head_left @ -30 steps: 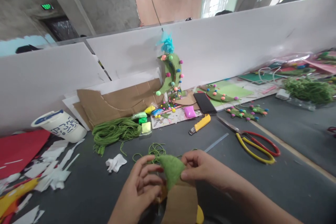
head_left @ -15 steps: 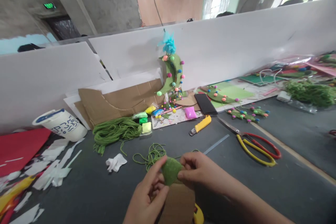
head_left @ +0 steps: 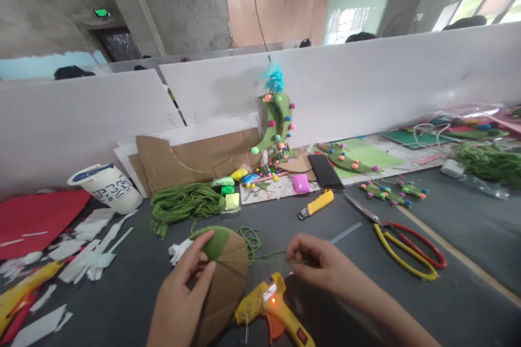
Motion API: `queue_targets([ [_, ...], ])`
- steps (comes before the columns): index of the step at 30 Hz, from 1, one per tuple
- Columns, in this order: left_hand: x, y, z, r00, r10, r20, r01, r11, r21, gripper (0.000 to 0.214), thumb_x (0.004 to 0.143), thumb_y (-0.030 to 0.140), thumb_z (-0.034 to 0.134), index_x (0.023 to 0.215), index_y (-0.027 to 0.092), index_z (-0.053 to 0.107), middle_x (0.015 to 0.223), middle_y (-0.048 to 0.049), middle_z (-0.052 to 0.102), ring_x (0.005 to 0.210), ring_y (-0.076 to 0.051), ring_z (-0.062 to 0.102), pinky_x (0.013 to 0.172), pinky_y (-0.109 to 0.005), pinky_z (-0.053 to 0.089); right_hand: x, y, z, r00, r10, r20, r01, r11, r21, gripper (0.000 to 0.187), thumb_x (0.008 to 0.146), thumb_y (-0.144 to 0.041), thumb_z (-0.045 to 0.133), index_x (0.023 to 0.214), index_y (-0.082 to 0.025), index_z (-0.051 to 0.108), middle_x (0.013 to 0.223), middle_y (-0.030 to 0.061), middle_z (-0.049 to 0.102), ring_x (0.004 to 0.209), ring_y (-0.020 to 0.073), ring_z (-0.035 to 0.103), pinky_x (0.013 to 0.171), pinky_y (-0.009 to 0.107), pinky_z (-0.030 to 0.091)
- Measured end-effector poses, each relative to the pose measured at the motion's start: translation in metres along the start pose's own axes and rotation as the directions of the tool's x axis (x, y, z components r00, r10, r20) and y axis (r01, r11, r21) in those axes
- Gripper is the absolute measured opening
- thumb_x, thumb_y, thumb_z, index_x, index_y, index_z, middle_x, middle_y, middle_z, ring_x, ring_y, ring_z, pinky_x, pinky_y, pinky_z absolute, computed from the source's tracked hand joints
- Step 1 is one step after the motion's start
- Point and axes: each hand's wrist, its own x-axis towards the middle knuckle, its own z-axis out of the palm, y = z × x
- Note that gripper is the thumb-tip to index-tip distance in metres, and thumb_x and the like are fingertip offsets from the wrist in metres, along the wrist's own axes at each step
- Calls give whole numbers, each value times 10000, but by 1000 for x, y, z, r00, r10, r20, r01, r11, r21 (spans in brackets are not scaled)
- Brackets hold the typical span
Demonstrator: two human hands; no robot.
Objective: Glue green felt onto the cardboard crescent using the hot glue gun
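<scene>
My left hand (head_left: 181,293) grips a curved brown cardboard piece (head_left: 226,282), its tip wrapped in green yarn (head_left: 214,239), thumb and fingers pressed on the green part. My right hand (head_left: 315,265) is closed in a pinch on a thin green yarn strand (head_left: 268,256) that runs left to the cardboard tip. A yellow hot glue gun (head_left: 272,309) with a lit orange lamp lies on the dark table just below and between both hands.
A loose yarn loop (head_left: 249,238), a green yarn bundle (head_left: 185,203), a yellow utility knife (head_left: 316,204), red-and-yellow scissors (head_left: 401,236), a black phone (head_left: 324,170), a white cup (head_left: 106,187), paper scraps (head_left: 87,252) and a pompom-covered green crescent (head_left: 277,119) against white divider boards (head_left: 366,76).
My hands have separated: the left swung the cardboard piece left and up, the right drew back to the right pulling the yarn strand. The glue gun has come into view as the camera tilted.
</scene>
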Motion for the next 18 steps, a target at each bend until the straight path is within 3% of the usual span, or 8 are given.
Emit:
queue_targets([
  [2, 6, -7, -3, 999, 21, -48, -17, 996, 86, 437, 783, 364, 584, 1206, 252, 592, 812, 12, 617, 771, -182, 628, 718, -238, 463, 5, 6, -9, 993, -12, -115, 2, 996, -93, 65, 781, -178, 500, 769, -202, 559, 630, -39, 485, 582, 135, 472, 555, 242, 385],
  [4, 8, -12, -3, 998, 35, -48, -28, 988, 149, 433, 810, 362, 548, 1230, 258, 574, 823, 7, 626, 776, -183, 642, 701, -236, 465, 7, 9, -15, 966, -49, -253, 8, 987, -161, 101, 821, -209, 466, 865, -203, 556, 774, 19, 559, 722, 183, 531, 662, 303, 420],
  [6, 8, -13, 0, 998, 51, -32, -44, 980, 195, 422, 829, 342, 520, 1242, 264, 566, 825, 6, 636, 768, -182, 652, 679, -231, 466, 5, 7, -15, 944, -119, -309, 28, 958, -285, 133, 809, -203, 478, 916, -202, 555, 935, 72, 582, 878, 224, 540, 761, 349, 413],
  [8, 9, -15, 1, 997, 67, -25, -60, 974, 217, 416, 837, 319, 505, 1247, 269, 562, 821, 7, 637, 760, -180, 652, 674, -232, 463, -1, 4, -5, 963, -140, -231, 14, 881, -474, 72, 790, -215, 510, 806, -204, 579, 889, 77, 614, 849, 236, 566, 723, 340, 421],
  [11, 11, -19, 1, 997, 77, -28, -71, 982, 175, 416, 830, 302, 510, 1240, 261, 565, 812, 12, 621, 740, -174, 634, 692, -241, 452, -12, 3, 22, 992, 126, 19, -83, 756, -649, 206, 776, -350, 563, 639, -202, 604, 627, 59, 639, 567, 219, 584, 508, 293, 374],
  [13, 14, -23, 3, 998, 64, -21, -62, 993, 105, 419, 814, 299, 521, 1226, 254, 575, 798, 18, 601, 725, -171, 615, 697, -248, 441, -17, 6, 42, 966, 213, 143, -55, 717, -695, 201, 695, -366, 651, 764, -178, 675, 770, 117, 702, 626, 261, 635, 509, 293, 380],
  [15, 16, -28, 4, 999, 50, -11, -50, 998, 49, 422, 796, 295, 529, 1213, 256, 585, 781, 26, 580, 704, -167, 597, 693, -254, 431, -18, 11, 54, 956, 234, 177, -44, 711, -702, 315, 598, -257, 715, 887, -134, 691, 927, 172, 705, 659, 276, 654, 524, 288, 394],
  [18, 18, -31, 7, 999, 37, 4, -37, 999, 7, 422, 786, 287, 534, 1203, 271, 592, 773, 32, 570, 696, -165, 584, 693, -259, 419, -17, 15, 54, 955, 207, 213, -25, 771, -636, 240, 651, -215, 652, 885, -173, 686, 861, 89, 710, 634, 199, 631, 521, 241, 380],
])
